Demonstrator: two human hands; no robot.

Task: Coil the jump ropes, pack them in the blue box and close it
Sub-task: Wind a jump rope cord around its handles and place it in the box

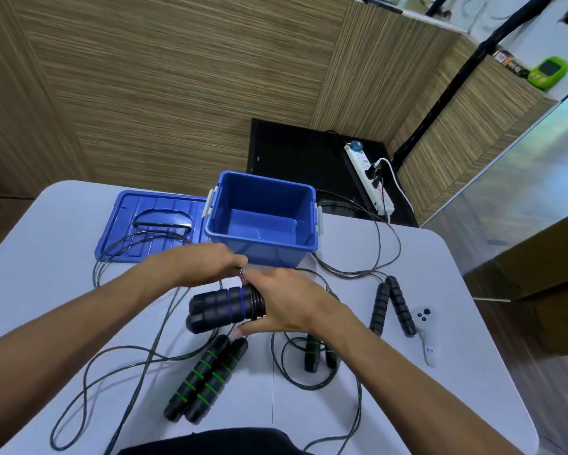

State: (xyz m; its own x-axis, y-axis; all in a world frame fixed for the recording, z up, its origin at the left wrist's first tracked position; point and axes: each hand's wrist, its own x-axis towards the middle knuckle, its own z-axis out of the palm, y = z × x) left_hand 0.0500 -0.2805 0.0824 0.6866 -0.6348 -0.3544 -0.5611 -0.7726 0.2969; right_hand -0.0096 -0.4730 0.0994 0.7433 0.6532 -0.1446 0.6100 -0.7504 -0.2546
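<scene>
Winding cord round the blue-banded handles (222, 307): right hand (286, 300) grips them, left hand (207, 262) pinches the cord. Next, probably more wraps, then the empty box (263, 238).

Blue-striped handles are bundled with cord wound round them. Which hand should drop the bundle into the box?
Probably the right hand: it grips the blue-striped handles at the wound end, and the open blue box sits just beyond. The left hand only pinches the cord above the bundle.
</scene>
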